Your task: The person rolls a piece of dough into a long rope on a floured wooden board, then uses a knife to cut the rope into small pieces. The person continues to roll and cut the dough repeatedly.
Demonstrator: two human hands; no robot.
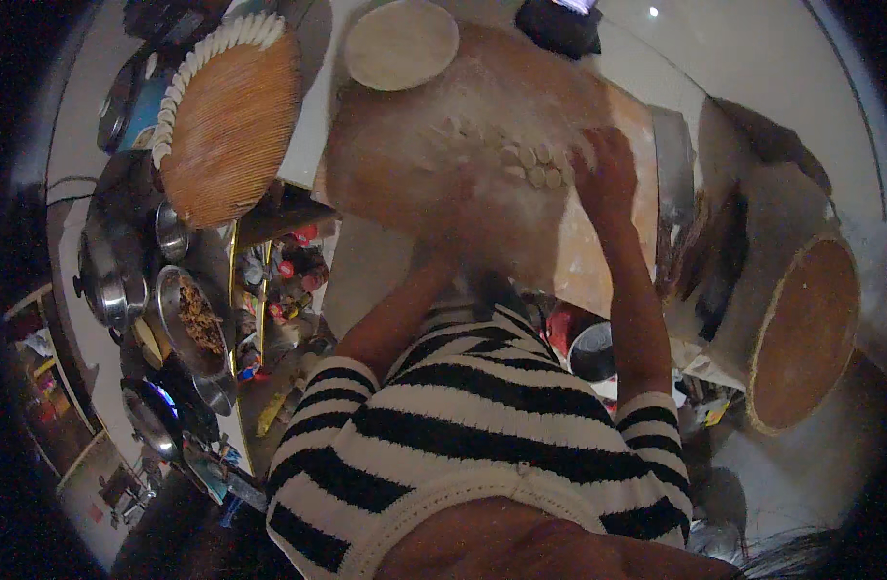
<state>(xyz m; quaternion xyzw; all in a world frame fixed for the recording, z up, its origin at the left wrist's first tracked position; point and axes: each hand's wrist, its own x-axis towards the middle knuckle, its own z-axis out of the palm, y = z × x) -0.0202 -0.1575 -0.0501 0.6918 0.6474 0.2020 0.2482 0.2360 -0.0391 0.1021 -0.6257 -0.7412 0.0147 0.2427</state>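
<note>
Several small round pieces of dough (536, 165) lie on a large wooden board (385, 170) dusted with flour. My right hand (606, 156) is at the right end of these pieces, its fingers bent downward; whether it holds one is hidden. Over the near middle of the board is my left hand (464, 196), dim and blurred, so its fingers cannot be made out. Flatter, pale bits of dough (451, 134) are spread left of the round pieces. At the board's far left edge sits a large pale round disc (402, 45).
A round ridged tray (230, 138) at the left carries a row of folded dumplings (169, 109) along its rim. Nearer stand a metal bowl of brown filling (197, 312) and a lidded metal pot (110, 268). At the right is a round brown-topped object (806, 337).
</note>
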